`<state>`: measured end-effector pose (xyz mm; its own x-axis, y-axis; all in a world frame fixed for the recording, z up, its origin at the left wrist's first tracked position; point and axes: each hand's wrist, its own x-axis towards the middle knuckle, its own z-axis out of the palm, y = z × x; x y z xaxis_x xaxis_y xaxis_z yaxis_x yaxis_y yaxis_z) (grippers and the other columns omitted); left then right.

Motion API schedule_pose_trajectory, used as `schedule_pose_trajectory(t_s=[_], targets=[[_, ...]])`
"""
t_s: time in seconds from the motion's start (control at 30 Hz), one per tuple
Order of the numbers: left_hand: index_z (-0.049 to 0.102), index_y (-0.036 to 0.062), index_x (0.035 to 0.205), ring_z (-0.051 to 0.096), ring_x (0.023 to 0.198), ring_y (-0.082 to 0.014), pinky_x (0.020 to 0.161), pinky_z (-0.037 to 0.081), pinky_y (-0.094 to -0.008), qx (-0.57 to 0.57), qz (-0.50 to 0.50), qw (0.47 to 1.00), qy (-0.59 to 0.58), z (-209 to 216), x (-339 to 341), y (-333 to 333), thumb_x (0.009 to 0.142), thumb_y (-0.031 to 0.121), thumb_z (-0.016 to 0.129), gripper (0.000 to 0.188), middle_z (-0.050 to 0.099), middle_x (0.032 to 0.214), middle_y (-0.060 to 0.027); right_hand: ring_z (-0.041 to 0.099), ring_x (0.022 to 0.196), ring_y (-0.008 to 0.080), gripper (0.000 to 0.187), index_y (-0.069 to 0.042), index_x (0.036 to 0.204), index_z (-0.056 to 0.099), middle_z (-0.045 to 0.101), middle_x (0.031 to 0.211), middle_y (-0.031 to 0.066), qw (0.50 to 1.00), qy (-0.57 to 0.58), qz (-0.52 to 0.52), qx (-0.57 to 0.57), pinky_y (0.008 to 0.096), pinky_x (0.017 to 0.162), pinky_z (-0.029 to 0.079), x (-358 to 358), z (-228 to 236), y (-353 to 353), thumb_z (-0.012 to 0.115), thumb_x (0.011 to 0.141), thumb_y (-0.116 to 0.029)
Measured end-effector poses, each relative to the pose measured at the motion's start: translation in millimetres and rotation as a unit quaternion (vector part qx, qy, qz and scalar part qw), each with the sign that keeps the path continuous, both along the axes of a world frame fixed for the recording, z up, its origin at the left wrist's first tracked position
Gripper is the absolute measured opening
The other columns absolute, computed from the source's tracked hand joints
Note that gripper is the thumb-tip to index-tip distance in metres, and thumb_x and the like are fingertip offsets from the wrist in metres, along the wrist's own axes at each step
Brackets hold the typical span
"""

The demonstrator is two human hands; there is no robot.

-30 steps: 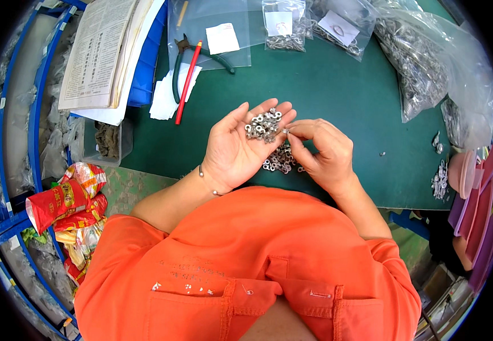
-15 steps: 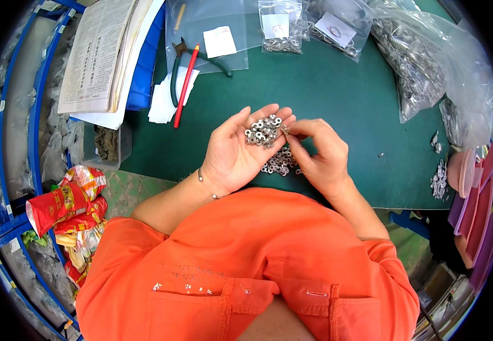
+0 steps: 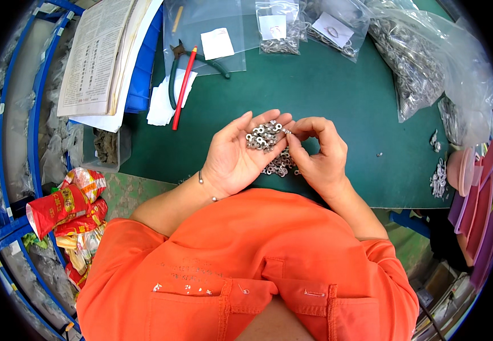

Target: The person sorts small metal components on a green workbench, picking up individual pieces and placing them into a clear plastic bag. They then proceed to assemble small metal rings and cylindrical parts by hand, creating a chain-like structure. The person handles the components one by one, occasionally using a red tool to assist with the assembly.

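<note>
My left hand (image 3: 228, 152) is palm up and slightly cupped, bearing a heap of small silvery metal parts with ring-shaped ends (image 3: 265, 137). Thumb and forefinger of my right hand (image 3: 321, 152) are pinched on one small metal part (image 3: 286, 131) by the fingertips of the left hand. Below the hands, on the green table (image 3: 337, 85), lies a pile of similar metal parts (image 3: 281, 163), partly hidden by the left palm and right fingers.
Green-handled cutters (image 3: 172, 85) and a red pen (image 3: 184, 88) lie at the far left, beside newspapers (image 3: 96, 57) on a blue bin. Clear bags of metal parts (image 3: 414, 62) line the back and right. Loose small parts (image 3: 439, 179) sit near the right edge.
The heap in my left palm has shifted slightly as the fingers curl a little. My right hand stays pinched close to the left fingertips.
</note>
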<state>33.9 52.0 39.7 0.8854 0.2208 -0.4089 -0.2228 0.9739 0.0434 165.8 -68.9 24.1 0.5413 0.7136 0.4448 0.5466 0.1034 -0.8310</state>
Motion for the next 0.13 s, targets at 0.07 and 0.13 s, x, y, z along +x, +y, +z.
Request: schedule_pose_trajectory(t_s=[0.07,0.13], targets=[[0.046,-0.0082,0.133,0.046,0.132,-0.0333,0.113,0.037,-0.045,-0.009,0.002,1.0,-0.006,-0.8,-1.0,0.2,0.104,0.026,0.04,0.045,0.044,0.142,-0.0257,0.066,0.078,0.0219,0.027,-0.003,0.098,0.06,0.067,0.089,0.0088,1.0,0.007,0.003,-0.012,0.0317,0.068,0.055,-0.2,1.0,-1.4,0.072,0.076,0.007],[0.046,-0.0078,0.133,0.043,0.134,-0.0344,0.113,0.037,-0.0454,0.004,0.015,1.0,0.026,2.2,0.0,0.7,0.104,0.027,0.041,0.046,0.044,0.143,-0.0258,0.068,0.082,0.0218,0.03,-0.003,0.102,0.06,0.068,0.091,0.0078,0.999,0.003,0.009,-0.034,0.0304,0.072,0.057,0.3,9.4,-2.5,0.071,0.076,0.007]])
